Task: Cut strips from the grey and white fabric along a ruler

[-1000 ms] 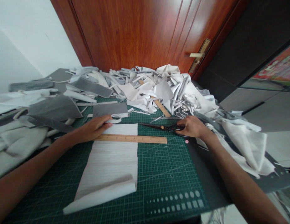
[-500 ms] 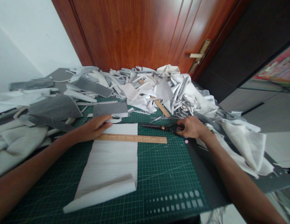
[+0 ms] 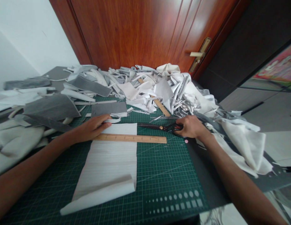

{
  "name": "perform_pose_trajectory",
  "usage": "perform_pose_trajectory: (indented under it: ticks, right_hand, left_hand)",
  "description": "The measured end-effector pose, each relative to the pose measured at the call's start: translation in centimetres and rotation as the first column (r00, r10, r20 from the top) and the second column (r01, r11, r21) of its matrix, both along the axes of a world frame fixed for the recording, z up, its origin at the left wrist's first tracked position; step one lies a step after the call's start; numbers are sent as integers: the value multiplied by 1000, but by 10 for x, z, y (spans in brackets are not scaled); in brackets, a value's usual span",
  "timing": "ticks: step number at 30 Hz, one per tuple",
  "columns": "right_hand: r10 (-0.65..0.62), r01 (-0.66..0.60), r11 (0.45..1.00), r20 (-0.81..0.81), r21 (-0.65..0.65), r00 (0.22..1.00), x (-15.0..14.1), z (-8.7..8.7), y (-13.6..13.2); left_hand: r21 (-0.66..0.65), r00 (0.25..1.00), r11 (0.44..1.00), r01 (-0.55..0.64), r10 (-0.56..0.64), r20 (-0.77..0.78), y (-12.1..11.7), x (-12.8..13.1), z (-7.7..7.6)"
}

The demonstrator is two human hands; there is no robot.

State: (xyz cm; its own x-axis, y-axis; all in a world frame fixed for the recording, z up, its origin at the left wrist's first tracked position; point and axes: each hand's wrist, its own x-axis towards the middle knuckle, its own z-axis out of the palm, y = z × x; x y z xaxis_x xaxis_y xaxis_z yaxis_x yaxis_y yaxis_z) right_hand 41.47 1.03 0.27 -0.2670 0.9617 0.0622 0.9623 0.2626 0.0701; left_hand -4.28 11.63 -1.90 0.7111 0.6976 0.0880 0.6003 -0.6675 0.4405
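Note:
A white ribbed fabric piece [image 3: 110,162] lies on the green cutting mat [image 3: 168,172], its near end curled over. Across its upper part rests a wooden ruler [image 3: 145,139], reaching past the fabric's right edge. My left hand [image 3: 95,127] is at the fabric's upper left, closed with a narrow white fabric strip [image 3: 114,120] pinched between thumb and fingers. My right hand [image 3: 191,126] grips the handles of black scissors [image 3: 151,126]. Their blades point left, look nearly closed, and end at the fabric's upper right edge. Whether the tips touch the cloth I cannot tell.
Heaped white and grey fabric scraps [image 3: 145,90] line the back, with another ruler [image 3: 161,107] partly under them. More cloth lies at the left [image 3: 21,134] and right [image 3: 243,140]. A wooden door [image 3: 126,31] stands behind. A small pink piece [image 3: 186,141] lies near my right hand.
The scissors have moved slightly left, bringing their tips to the fabric's edge. The whole view has shifted a little; my left hand keeps its place on the strip.

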Motion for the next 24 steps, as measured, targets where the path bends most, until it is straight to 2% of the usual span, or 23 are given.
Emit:
perform_pose_trajectory:
  ticks: [16,19,22,24]
  right_hand:
    - [33,-30,999,-75,43,997,0,-8,2]
    - [41,-38,998,-77,41,996,-1,-7,2]
    - [41,-39,999,-81,28,996,-2,-6,2]
    - [39,-37,999,-90,17,995,-3,-6,2]
  left_hand:
    - [35,999,999,10,-9,-42,1,1,-1]
    - [142,996,989,35,-23,-81,-6,8,4]
    - [330,994,942,56,-20,-111,-18,21,10]
    - [386,993,921,43,1,-115,-27,33,12]
